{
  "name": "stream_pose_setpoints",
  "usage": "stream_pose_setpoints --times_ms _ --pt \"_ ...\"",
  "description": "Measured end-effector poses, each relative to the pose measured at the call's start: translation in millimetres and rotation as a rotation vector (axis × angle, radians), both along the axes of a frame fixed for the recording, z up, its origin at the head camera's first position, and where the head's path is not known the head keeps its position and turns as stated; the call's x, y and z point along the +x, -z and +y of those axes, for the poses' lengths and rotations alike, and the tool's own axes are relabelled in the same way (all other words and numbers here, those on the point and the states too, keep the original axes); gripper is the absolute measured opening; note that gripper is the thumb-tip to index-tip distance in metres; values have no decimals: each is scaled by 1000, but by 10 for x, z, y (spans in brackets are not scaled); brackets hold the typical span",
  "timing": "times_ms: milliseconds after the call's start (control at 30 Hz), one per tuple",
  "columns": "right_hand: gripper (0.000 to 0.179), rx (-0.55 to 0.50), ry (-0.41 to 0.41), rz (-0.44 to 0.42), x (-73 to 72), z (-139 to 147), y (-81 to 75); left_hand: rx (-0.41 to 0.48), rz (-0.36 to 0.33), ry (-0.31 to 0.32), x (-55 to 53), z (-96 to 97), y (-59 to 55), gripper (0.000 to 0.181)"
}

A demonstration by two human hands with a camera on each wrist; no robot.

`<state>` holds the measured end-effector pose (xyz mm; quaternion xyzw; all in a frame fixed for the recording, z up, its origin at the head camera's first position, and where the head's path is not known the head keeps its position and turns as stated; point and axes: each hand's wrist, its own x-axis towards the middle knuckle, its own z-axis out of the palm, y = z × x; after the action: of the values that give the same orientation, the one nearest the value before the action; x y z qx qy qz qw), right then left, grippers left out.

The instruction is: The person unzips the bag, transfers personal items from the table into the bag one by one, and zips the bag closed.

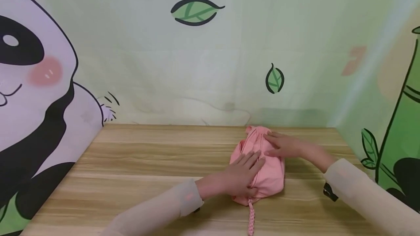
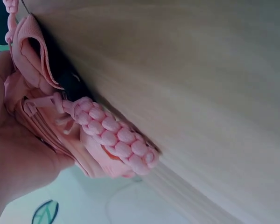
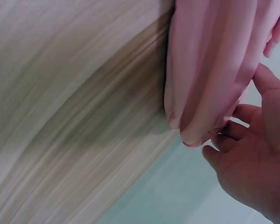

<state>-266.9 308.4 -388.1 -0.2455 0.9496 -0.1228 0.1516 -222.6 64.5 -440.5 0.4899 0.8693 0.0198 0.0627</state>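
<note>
A soft pink fabric bag (image 1: 272, 177) lies on the wooden table, right of centre. My left hand (image 1: 234, 177) rests on its near left side, fingers spread and fairly straight. At the bag's far right side, my right hand (image 1: 285, 145) touches the cloth with extended fingers. The right wrist view shows those fingers (image 3: 224, 140) right at the folded end of the bag, only lightly bent. From the near end trails a braided pink cord (image 1: 251, 217). In the left wrist view this braid (image 2: 114, 133) hangs beside a zipper (image 2: 46, 130) and a folded fabric loop (image 2: 30, 51).
The wood-grained table (image 1: 137, 156) ends at a pale green backdrop (image 1: 131, 65) printed with leaves and a panda (image 1: 55, 46). The bag's far end reaches close to the table's back edge. A dark wrist strap (image 1: 329, 192) shows under the right sleeve.
</note>
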Motion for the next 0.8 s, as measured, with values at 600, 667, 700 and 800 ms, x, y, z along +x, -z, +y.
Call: stream_pose_setpoints --times_ms 600,667,700,800 --pt "74 137 -48 185 179 -219 90 -75 -83 145 -132 -661 -182 90" --pt "74 138 -46 198 217 -265 88 -94 -48 159 -143 -741 -218 87" --pt "73 135 -44 206 238 -294 82 -101 -21 166 -148 -782 -237 86" --pt "67 135 -14 247 313 -422 72 -160 59 175 -168 -933 -312 89"
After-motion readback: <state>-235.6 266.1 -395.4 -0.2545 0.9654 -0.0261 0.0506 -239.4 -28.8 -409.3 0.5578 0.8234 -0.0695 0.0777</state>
